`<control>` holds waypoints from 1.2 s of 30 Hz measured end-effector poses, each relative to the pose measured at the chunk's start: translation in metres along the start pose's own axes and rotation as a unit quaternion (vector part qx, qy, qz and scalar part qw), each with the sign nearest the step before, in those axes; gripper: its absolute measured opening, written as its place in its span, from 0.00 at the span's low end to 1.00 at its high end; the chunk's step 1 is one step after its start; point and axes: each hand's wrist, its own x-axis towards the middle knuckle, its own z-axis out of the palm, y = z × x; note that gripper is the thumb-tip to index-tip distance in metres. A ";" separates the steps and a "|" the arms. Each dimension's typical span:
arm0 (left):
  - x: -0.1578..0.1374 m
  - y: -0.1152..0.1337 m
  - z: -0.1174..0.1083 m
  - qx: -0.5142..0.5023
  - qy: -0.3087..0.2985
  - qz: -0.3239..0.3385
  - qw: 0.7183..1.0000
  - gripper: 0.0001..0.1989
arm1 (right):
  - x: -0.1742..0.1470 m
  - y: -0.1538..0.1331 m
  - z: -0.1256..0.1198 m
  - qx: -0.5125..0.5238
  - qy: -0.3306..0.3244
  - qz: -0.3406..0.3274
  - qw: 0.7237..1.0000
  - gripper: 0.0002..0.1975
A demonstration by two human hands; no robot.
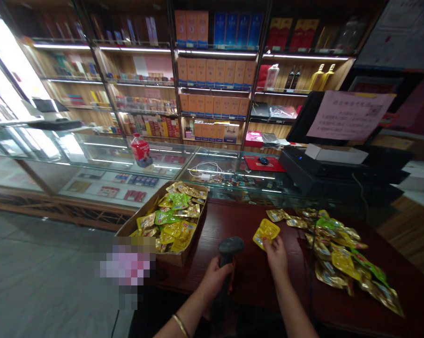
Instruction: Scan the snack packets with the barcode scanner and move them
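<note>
Shelves (215, 53) overlook right fingers (277, 244) holding an illegible packet (265, 231).

This is a shop. Boxes (210, 72) and bottles (316, 80) line lit shelves (217, 52) behind glass display cases (109, 144), and a barcode scanner (230, 246) is held over the bench (222, 218).

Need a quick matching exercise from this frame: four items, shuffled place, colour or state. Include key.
1. Scanner
2. Packet in the right hand
3. Cardboard box
4. Red bottle

A. Standing on the glass counter
B. Yellow
C. Held in the left hand
D. Filled with many packets

Pairs: 1-C, 2-B, 3-D, 4-A
</note>
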 end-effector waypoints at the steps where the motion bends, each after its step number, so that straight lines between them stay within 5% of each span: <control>1: 0.000 0.000 0.000 -0.002 0.006 0.003 1.000 0.19 | 0.002 -0.002 0.000 -0.003 0.005 0.023 1.000 0.38; 5: 0.003 -0.001 0.000 -0.015 0.027 0.000 1.000 0.22 | 0.000 -0.039 0.028 -0.023 -0.001 0.071 0.997 0.38; 9: 0.006 -0.002 -0.002 -0.032 0.031 -0.002 0.999 0.23 | -0.026 -0.111 0.107 0.036 -0.176 0.016 0.984 0.28; 12: 0.006 -0.002 -0.003 -0.024 0.042 0.014 0.999 0.23 | -0.043 -0.150 0.171 0.038 -0.347 -0.035 0.937 0.26; 15: 0.005 -0.001 -0.003 -0.017 0.050 0.018 0.998 0.23 | -0.034 -0.156 0.195 -0.087 -0.339 -0.129 0.928 0.20; 18: 0.003 0.001 -0.003 -0.022 0.035 0.003 0.999 0.24 | 0.001 -0.136 0.164 -0.195 -0.228 -0.161 0.940 0.19; 22: 0.002 0.002 -0.002 -0.044 0.005 0.009 0.999 0.27 | 0.058 -0.099 0.082 -0.329 -0.072 -0.114 0.934 0.27; 26: 0.002 0.001 -0.002 -0.060 -0.006 0.017 0.998 0.26 | 0.087 -0.067 0.031 -0.421 -0.016 -0.068 0.905 0.27; 29: 0.003 0.000 -0.003 -0.060 -0.001 0.017 0.998 0.25 | 0.076 -0.047 0.026 -0.459 -0.039 -0.091 0.883 0.24; 33: 0.005 0.000 -0.003 -0.054 0.002 0.020 0.998 0.25 | 0.028 -0.024 0.037 -0.492 -0.115 -0.205 0.838 0.20; 36: 0.005 0.002 -0.002 -0.049 0.006 0.018 0.999 0.25 | -0.005 -0.014 0.042 -0.448 -0.135 -0.265 0.843 0.18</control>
